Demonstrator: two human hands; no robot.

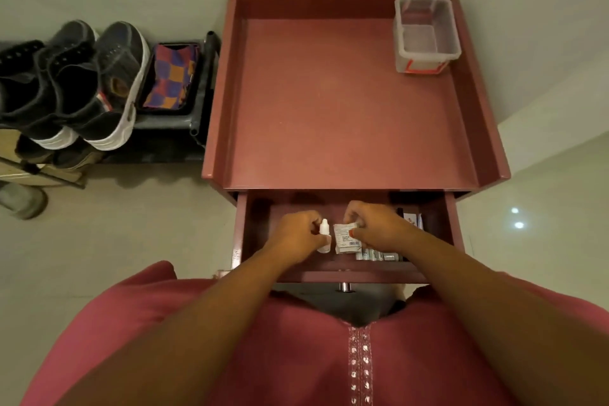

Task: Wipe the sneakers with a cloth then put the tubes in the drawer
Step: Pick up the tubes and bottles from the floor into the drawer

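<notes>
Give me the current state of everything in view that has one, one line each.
Drawer: pulled open.
Left hand: inside the drawer, gripping a small white bottle, upright.
Right hand: inside the drawer, pinching a crumpled white packet.
Tubes: lying in a row in the drawer.
Clear plastic box: lidless, on the cabinet top.
Sneakers: standing on the rack.
Checked cloth: lying on the rack beside the sneakers.

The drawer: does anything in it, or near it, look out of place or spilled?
Nothing stands out. The open drawer shows no spill; the left hand holds a small white bottle upright, the right hand pinches a packet.
</notes>
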